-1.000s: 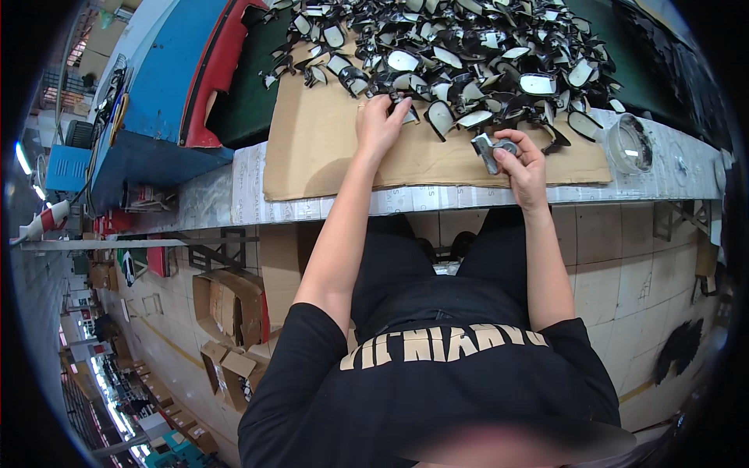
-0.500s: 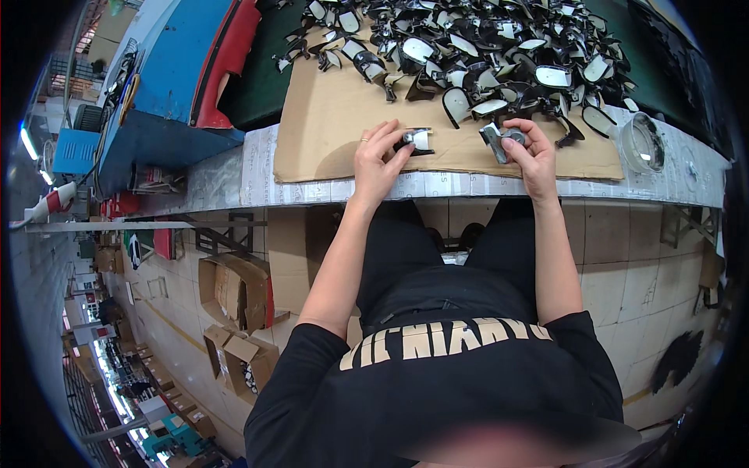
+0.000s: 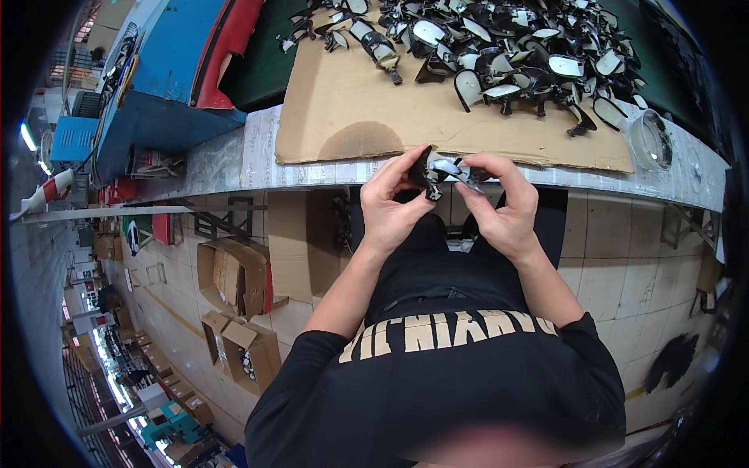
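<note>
Left hand (image 3: 390, 207) and right hand (image 3: 503, 207) stand close together, just past the near edge of the counter, each clamped on something small. Thumb and fingers of the left are pinched on a dark curved piece (image 3: 425, 170); those of the right grip a small grey piece (image 3: 473, 184). A glossy bluish-white part shows between them, and from where I stand I cannot tell which piece it belongs to, or whether the two are joined. They are held up in front of the lap, over the near rim, probably so the eyes can look straight down on them and both wrists can turn freely. The fingertip hold seems chosen to leave most of each surface uncovered.

Beyond the hands lies a flat cardboard sheet (image 3: 499, 144), reaching to the near edge; I take it as padding against scratches. On its far half is a heap of dark pieces (image 3: 499, 58) with pale rounded faces, likely kept there to be within arm's reach without crowding the elbows. At the right, a round clear container (image 3: 651, 140) rests on the counter (image 3: 335, 173), beside the cardboard. Off to the left stands a blue machine housing (image 3: 175, 62) with a red cover (image 3: 222, 66), and open cartons (image 3: 234, 273) sit on the floor below.
</note>
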Demonstrator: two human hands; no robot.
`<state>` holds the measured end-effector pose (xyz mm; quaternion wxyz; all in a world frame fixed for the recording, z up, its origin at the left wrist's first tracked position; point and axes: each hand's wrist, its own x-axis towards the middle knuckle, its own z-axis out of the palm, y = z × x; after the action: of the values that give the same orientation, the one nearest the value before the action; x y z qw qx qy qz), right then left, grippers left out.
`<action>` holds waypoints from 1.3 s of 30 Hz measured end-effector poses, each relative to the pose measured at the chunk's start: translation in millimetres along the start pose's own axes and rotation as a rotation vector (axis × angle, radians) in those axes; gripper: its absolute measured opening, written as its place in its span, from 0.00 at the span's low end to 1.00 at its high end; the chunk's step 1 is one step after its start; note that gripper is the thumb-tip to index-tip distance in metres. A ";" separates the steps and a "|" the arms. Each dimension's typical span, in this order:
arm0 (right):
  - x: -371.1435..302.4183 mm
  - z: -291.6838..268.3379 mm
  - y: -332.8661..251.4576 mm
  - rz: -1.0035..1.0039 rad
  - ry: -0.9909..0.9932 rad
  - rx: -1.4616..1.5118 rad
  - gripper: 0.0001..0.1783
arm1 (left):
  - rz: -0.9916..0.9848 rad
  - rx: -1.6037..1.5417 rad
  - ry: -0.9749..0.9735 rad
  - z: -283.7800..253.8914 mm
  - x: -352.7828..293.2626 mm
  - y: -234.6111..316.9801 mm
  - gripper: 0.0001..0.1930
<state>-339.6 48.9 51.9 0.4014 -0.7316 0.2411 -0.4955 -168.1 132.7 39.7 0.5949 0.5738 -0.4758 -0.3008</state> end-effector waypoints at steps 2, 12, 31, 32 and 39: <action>-2.2 4.3 0.1 0.002 0.002 -0.010 0.20 | 0.015 0.009 0.025 -0.9 -3.2 3.2 0.32; -17.3 -5.1 -18.1 0.143 -0.130 0.214 0.20 | 0.066 0.125 0.016 -14.9 -3.8 6.1 0.29; -2.5 1.4 -6.1 0.069 -0.008 -0.093 0.20 | -0.080 0.162 -0.044 -12.0 -24.4 17.8 0.28; -1.9 0.3 -3.7 0.097 0.013 -0.116 0.19 | -0.081 0.162 -0.045 -12.9 -25.7 16.3 0.28; -16.4 1.1 -20.1 0.127 -0.114 0.015 0.20 | -0.324 -0.179 -0.017 -17.2 -27.0 9.4 0.32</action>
<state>-346.0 73.0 59.6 0.4505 -0.7388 0.2599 -0.4285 -164.1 165.4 44.8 0.5832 0.5851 -0.3538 -0.4386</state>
